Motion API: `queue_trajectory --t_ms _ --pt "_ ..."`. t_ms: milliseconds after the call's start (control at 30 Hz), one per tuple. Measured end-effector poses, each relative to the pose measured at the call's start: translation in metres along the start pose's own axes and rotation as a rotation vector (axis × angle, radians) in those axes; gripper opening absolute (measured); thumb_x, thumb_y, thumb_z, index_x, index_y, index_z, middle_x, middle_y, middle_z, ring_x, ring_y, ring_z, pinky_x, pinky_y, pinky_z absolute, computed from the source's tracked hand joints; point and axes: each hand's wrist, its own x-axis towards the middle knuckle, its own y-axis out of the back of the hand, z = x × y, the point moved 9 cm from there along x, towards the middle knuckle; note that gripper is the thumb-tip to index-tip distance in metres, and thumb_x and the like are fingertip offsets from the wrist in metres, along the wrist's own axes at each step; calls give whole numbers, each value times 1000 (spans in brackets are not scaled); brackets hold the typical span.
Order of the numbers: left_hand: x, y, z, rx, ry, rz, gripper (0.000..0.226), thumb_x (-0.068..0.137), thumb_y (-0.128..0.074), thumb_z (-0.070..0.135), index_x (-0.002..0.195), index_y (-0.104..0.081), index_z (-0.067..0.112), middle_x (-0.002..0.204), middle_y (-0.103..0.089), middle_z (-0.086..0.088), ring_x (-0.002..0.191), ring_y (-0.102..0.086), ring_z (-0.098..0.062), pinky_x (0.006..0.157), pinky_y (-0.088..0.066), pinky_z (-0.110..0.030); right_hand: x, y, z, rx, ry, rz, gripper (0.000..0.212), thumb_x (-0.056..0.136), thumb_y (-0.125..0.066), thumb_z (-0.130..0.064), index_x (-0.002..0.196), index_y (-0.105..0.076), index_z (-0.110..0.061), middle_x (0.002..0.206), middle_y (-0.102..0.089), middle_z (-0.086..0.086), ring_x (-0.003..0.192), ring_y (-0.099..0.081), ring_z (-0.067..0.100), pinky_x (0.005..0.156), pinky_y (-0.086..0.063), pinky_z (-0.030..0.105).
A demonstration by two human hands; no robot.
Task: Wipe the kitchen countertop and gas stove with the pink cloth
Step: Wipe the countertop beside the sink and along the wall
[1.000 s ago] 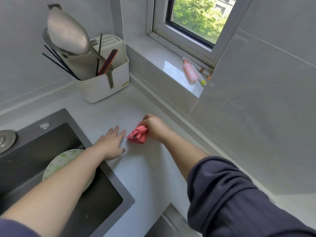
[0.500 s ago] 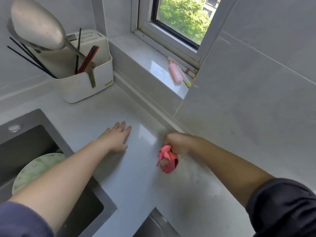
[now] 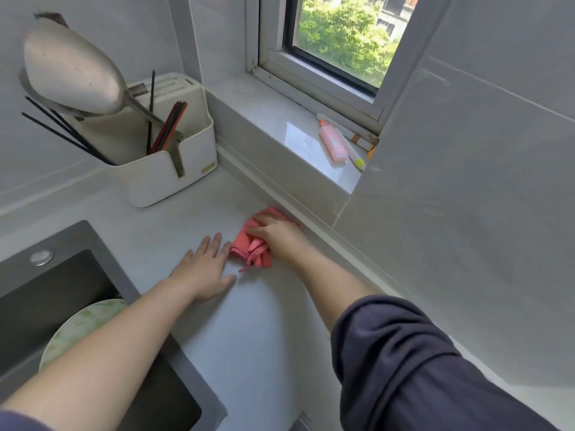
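Head view: my right hand (image 3: 278,236) grips the bunched cloth (image 3: 245,242) on the counter (image 3: 249,321) against the wall (image 3: 435,213), its long axis running near-left to far-right; my left hand (image 3: 207,269) lies flat, fingers straight, just beside it.

Pink cloth (image 3: 247,242), bunched w/ loose folds, on pale grey countertop (image 3: 255,321), nr back ledge (image 3: 326,237), under right hand (image 3: 280,236).

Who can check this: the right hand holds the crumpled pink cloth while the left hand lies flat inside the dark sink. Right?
No. The head view shows the left hand flat on the pale grey countertop beside the dark sink, not inside it. The right hand does hold the crumpled pink cloth.
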Motion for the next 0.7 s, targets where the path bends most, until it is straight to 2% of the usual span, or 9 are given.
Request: queue_trajectory --t_ms 200,267,300,400,467,533,600,633,700 --pt "5 0 14 22 -11 10 79 96 -39 49 154 3 15 160 14 -8 148 9 -25 120 -9 -46 -56 -15 15 43 -10 4 39 90 -56 -18 129 -60 -24 148 -43 5 136 -39 24 106 -38 32" --pt "5 0 30 18 -38 21 79 96 -39 49 154 3 16 161 13 -8 148 8 -25 119 -9 -46 -83 -24 30 77 -70 -33 38 87 -60 -21 125 -63 -25 143 -49 3 133 -44 24 105 -40 33" --pt "4 0 38 19 -55 26 79 96 -38 49 154 2 16 161 12 -8 149 8 -25 119 -9 -46 -99 -25 41 177 -146 -48 37 85 -63 -27 122 -65 -28 137 -56 0 128 -50 22 104 -42 35" --pt "-4 -3 64 31 -92 18 78 96 -38 49 154 2 16 161 12 -7 149 8 -24 119 -9 -46 -142 -22 53 259 -161 -3 38 74 -70 -39 112 -68 -34 113 -70 -5 107 -65 16 95 -51 34" --pt "-11 -7 79 30 -106 14 79 95 -39 48 154 2 16 161 12 -7 149 8 -24 119 -9 -47 -166 -15 59 212 -191 37 24 77 -70 -33 100 -71 -37 103 -72 -3 94 -68 14 81 -52 19" --pt "-21 -11 93 16 -114 12 78 95 -40 45 154 3 17 161 12 -6 148 9 -23 119 -7 -46 -184 -4 58 128 -181 28 16 83 -65 -23 96 -74 -27 104 -72 4 89 -67 14 70 -48 10" --pt "-29 -14 102 2 -118 6 77 96 -41 43 154 4 18 161 13 -5 148 10 -22 120 -6 -45 -197 -3 55 114 -89 -77 24 89 -58 -18 109 -71 -17 120 -67 5 103 -63 15 81 -46 12" --pt "-35 -16 105 1 -118 3 77 96 -41 41 154 4 18 161 13 -5 148 10 -22 120 -5 -45 -206 -8 57 104 -96 -200 29 91 -55 -17 116 -69 -18 125 -64 2 111 -59 15 89 -43 17" --pt "-46 -19 106 4 -112 -5 76 96 -40 38 154 5 18 161 13 -5 148 10 -22 120 -5 -45 -212 -4 60 -21 -140 -320 35 89 -51 -9 118 -68 -20 121 -66 2 113 -58 20 92 -43 25"
